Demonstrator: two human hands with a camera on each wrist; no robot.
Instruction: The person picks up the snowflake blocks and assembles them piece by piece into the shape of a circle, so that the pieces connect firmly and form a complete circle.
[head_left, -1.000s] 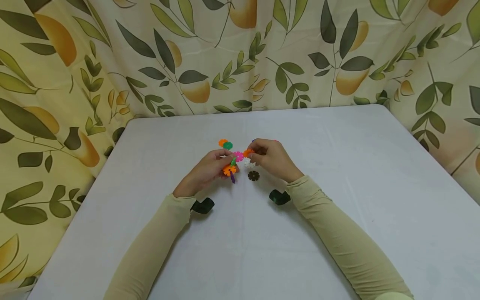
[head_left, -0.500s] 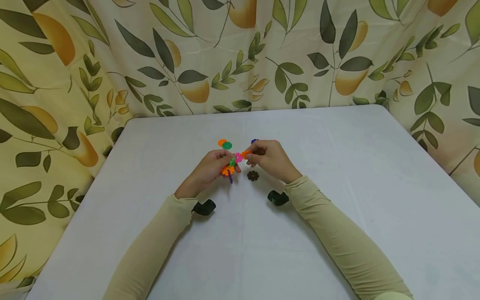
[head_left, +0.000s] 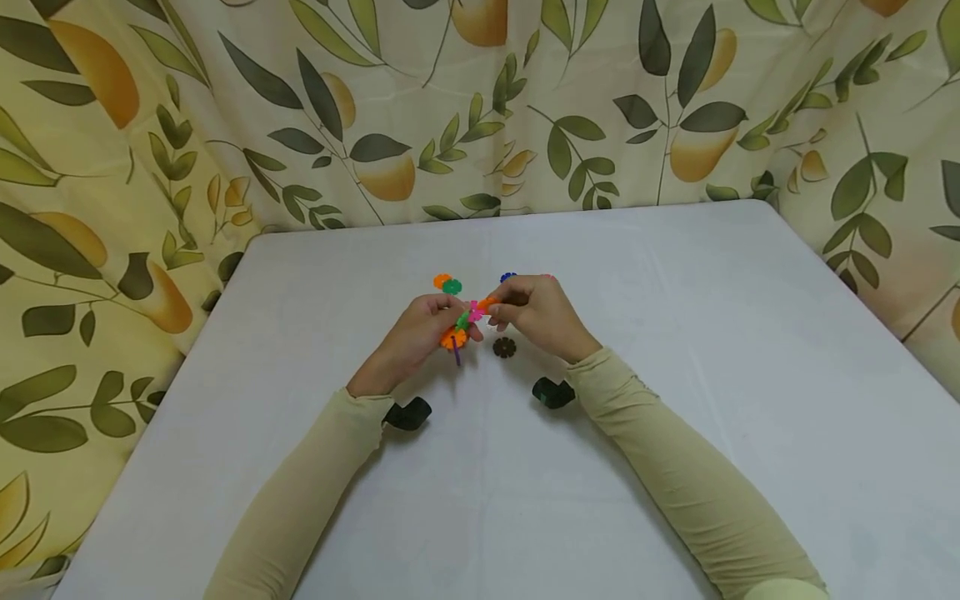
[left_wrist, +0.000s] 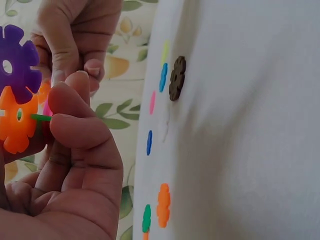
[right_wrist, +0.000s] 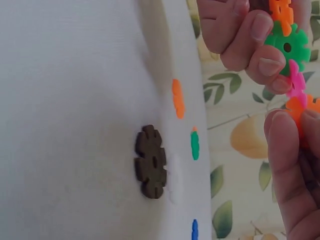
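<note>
My left hand [head_left: 416, 337] holds a small chain of flower-shaped notched plastic discs above the table. In it are a purple disc [left_wrist: 20, 65], an orange disc [left_wrist: 19, 125], a green disc [right_wrist: 287, 47] and a pink disc [right_wrist: 297, 82]. Its fingers are curled around the green part. My right hand [head_left: 546, 317] pinches another orange disc [right_wrist: 296, 112] between thumb and fingers. That disc's edge meets the pink one; fingertips cover much of it, so I cannot tell how deeply they interlock.
Beneath the hands lies a brown disc [head_left: 505, 347] on the white tabletop [head_left: 480, 500]. Farther back are loose orange [head_left: 442, 281], green [head_left: 452, 287], blue [head_left: 508, 277], white [right_wrist: 174, 180] and light blue [left_wrist: 163, 77] discs. A leaf-patterned curtain [head_left: 450, 108] stands behind the table.
My right hand has shifted slightly left with its orange disc, closer over the pink disc. The chain in my left hand has turned a little, the purple disc now showing more edge-on.
</note>
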